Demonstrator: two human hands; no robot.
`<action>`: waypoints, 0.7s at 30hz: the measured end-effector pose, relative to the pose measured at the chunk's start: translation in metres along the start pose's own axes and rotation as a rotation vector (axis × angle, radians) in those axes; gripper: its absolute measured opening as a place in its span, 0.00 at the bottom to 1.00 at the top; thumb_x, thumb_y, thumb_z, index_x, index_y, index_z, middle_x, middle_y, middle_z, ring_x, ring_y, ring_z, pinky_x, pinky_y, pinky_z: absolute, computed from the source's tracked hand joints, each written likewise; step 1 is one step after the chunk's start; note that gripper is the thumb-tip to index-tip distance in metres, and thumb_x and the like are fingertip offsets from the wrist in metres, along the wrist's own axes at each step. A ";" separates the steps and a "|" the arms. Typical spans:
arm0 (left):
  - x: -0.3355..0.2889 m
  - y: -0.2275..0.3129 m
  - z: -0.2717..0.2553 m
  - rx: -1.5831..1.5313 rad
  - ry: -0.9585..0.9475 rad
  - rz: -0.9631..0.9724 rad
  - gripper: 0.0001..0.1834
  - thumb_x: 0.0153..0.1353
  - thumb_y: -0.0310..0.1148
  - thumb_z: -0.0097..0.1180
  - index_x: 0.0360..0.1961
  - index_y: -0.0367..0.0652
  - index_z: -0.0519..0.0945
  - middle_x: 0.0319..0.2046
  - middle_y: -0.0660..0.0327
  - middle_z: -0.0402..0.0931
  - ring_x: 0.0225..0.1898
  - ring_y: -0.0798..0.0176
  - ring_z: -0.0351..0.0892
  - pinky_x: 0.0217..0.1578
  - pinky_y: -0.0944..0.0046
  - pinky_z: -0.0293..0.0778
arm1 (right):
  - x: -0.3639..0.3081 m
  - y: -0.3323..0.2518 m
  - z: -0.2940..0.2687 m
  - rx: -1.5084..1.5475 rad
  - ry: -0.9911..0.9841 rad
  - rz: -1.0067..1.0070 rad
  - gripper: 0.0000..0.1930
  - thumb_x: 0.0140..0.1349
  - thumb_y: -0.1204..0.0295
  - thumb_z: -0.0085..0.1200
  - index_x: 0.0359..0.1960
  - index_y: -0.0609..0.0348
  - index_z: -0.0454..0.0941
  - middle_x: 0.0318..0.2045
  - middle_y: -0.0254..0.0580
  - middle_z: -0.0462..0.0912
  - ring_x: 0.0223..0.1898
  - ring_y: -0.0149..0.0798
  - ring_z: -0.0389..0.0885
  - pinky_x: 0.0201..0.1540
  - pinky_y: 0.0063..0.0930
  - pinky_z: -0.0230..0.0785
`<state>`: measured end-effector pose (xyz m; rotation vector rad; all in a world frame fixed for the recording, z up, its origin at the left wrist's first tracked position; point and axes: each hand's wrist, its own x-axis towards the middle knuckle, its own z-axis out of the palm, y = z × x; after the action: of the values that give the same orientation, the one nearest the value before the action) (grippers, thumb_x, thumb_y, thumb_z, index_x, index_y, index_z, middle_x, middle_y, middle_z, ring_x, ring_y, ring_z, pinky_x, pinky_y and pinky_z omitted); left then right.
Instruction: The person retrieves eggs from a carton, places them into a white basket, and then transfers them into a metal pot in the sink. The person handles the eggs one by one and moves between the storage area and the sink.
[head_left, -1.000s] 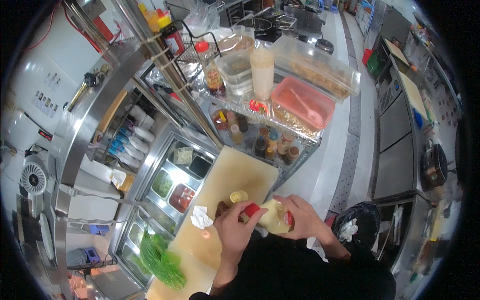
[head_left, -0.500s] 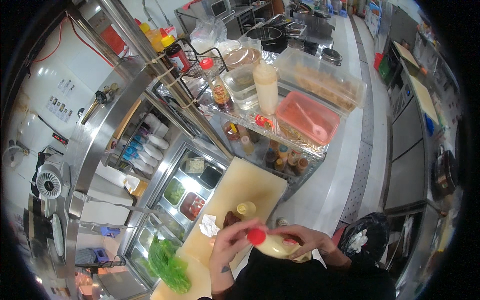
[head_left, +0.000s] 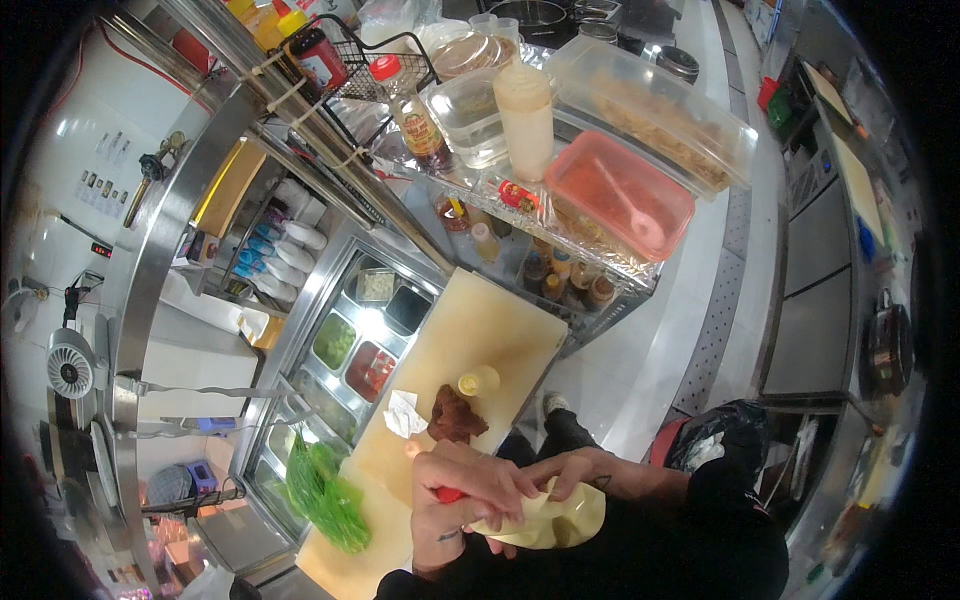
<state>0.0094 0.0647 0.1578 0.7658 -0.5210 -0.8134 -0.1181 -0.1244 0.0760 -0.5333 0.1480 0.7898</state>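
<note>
Both my hands are on a soft pale-yellow squeeze bottle (head_left: 565, 527), held low against my dark clothing. My left hand (head_left: 468, 482) is wrapped round its neck end, where a bit of red cap shows past the fingers. My right hand (head_left: 572, 472) grips the bottle's body from above. Just beyond, on the pale cutting board (head_left: 500, 318), lie a dark brown lump of food (head_left: 457, 415) and a crumpled white paper (head_left: 404, 414). A small pale-yellow container (head_left: 479, 380) stands beside the lump.
A green plastic bag (head_left: 328, 495) rests at the board's near left. Steel food trays (head_left: 371, 370) line its left side. Past the board, a foil-covered shelf holds a white squeeze bottle (head_left: 525, 120), a sauce bottle (head_left: 412, 118) and a pink tub (head_left: 620, 195).
My left hand has closed over the red cap, which stood in plain sight before. The bottle has turned in my hands, and the whole view has shifted.
</note>
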 end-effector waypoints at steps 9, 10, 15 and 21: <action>0.011 -0.006 -0.035 0.412 0.355 0.270 0.55 0.64 0.70 0.61 0.76 0.36 0.64 0.65 0.40 0.75 0.63 0.43 0.79 0.67 0.42 0.70 | 0.034 -0.049 -0.034 -0.912 -0.241 -0.446 0.48 0.63 0.58 0.73 0.77 0.67 0.57 0.68 0.49 0.74 0.67 0.39 0.74 0.70 0.40 0.67; 0.011 0.001 -0.050 0.541 0.399 0.319 0.59 0.65 0.72 0.57 0.80 0.37 0.55 0.72 0.41 0.68 0.69 0.42 0.74 0.69 0.43 0.67 | 0.034 -0.064 -0.045 -0.965 -0.181 -0.534 0.50 0.60 0.64 0.75 0.77 0.66 0.56 0.69 0.46 0.72 0.68 0.36 0.71 0.70 0.39 0.66; -0.037 0.001 -0.086 0.545 0.696 0.181 0.48 0.68 0.64 0.61 0.74 0.36 0.66 0.63 0.42 0.78 0.58 0.44 0.83 0.66 0.43 0.72 | 0.068 -0.118 -0.109 -0.975 0.518 -0.679 0.52 0.54 0.76 0.68 0.80 0.58 0.51 0.74 0.48 0.65 0.77 0.40 0.61 0.78 0.37 0.52; -0.098 -0.045 -0.092 0.434 0.877 -0.022 0.28 0.77 0.44 0.59 0.66 0.32 0.75 0.60 0.44 0.80 0.57 0.47 0.85 0.63 0.49 0.77 | 0.124 -0.167 -0.146 -0.704 0.387 -0.802 0.46 0.59 0.75 0.60 0.81 0.57 0.52 0.78 0.50 0.59 0.79 0.41 0.56 0.80 0.36 0.48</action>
<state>-0.0058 0.1594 0.0536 1.4238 0.1145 -0.3131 0.0974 -0.2161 -0.0222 -1.3084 -0.0034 -0.0854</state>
